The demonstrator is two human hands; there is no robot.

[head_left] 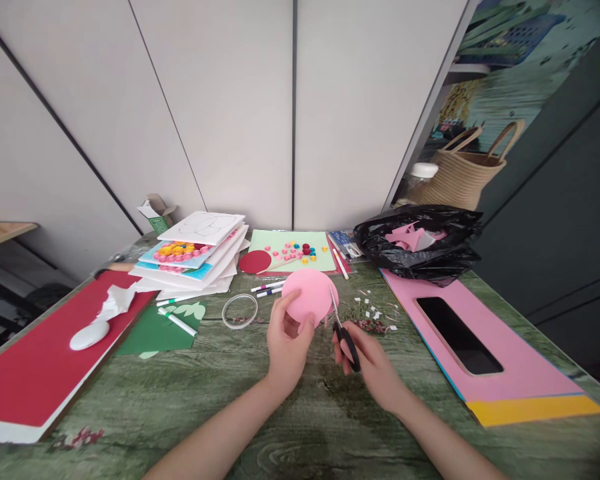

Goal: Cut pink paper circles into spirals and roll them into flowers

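A round piece of pink paper (311, 293) is held up over the table, with my left hand (290, 337) pinching its lower edge between thumb and fingers. My right hand (367, 360) is closed round the black handles of a pair of scissors (347, 343). The metal blades point up and lie against the paper circle's right edge. A thin pink strip hangs below that edge, close to the blades. Small white paper bits (373, 312) are scattered on the table just right of the scissors.
A black plastic bag (410, 260) holding pink scraps stands at the back right, near a phone (460, 337) on pink sheets. Behind the circle are pale green paper (290, 241) with coloured pieces and a red circle (255, 261). Left are a tape roll (240, 326), stacked boards (180, 287) and red paper (40, 360).
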